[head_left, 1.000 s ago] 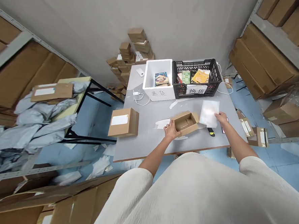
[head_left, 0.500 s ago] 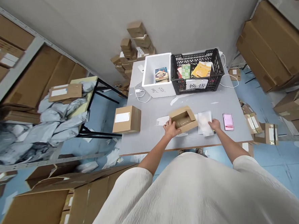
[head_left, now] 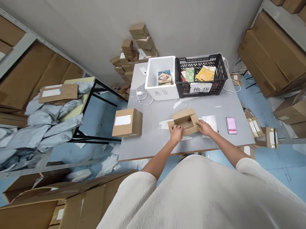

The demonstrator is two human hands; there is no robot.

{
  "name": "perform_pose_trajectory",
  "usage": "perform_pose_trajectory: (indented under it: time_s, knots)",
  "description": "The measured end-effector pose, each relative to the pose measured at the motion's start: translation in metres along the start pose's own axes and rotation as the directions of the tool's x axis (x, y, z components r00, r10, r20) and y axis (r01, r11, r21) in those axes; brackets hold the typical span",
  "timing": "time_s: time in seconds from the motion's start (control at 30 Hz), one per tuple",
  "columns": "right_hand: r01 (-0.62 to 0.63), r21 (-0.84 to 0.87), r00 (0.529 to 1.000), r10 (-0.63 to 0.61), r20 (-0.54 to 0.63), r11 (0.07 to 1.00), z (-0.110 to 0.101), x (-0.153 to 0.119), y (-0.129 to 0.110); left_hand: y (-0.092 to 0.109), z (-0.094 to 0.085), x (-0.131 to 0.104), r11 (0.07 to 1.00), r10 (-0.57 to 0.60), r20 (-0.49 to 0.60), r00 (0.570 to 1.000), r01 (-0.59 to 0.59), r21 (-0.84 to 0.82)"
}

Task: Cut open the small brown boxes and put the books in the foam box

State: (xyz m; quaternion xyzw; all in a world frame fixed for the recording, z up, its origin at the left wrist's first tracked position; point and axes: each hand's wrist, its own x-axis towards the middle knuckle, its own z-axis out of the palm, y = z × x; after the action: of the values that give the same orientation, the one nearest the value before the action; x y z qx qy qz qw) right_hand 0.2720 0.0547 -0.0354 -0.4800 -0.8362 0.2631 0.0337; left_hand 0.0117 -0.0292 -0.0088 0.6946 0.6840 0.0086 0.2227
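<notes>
An open cardboard box [head_left: 186,120] rests on the grey table [head_left: 153,145] in front of me, its inside facing up and bare. My left hand [head_left: 176,132] has its fingers closed on the box's near left edge. At the right end of the same box, my right hand [head_left: 204,127] grips the side wall or flap. Partly under my right hand and forearm lies a flat whitish packet [head_left: 210,122]. A phone with a pink screen [head_left: 231,125] lies further right.
A closed, labelled carton [head_left: 128,122] stands at the table's left. At the back are a white foam box [head_left: 160,77] and a black crate [head_left: 200,76] holding books. Grey parcels [head_left: 48,125] fill a side table on the left. A large open carton [head_left: 85,203] stands behind, lower left.
My right hand has let go of the whitish packet and moved left onto the open box. My left hand stays on the box. The view has shifted slightly.
</notes>
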Motion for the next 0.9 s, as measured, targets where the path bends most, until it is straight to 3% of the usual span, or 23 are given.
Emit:
perform_pose_trajectory:
  time_s: [0.23,0.43,0.67,0.9]
  knots:
    - [-0.075,-0.044,0.997,0.074,-0.025,0.996,0.007,-0.001,-0.020,-0.015,-0.006,0.000,0.999,0.032,-0.004,0.999,-0.032,-0.010]
    - [-0.095,0.081,0.976,0.109,-0.186,0.992,0.002,0.008,-0.029,-0.022,-0.026,0.008,0.999,0.047,-0.111,0.993,-0.049,-0.022]
    - [-0.115,0.135,0.949,0.149,-0.279,0.984,0.006,0.040,-0.051,-0.044,-0.053,0.021,0.999,0.044,-0.156,0.987,-0.042,0.015]
    - [-0.088,0.214,0.931,0.156,-0.329,0.973,0.037,0.081,-0.084,-0.070,-0.050,0.020,0.993,0.117,-0.214,0.970,-0.115,0.022]
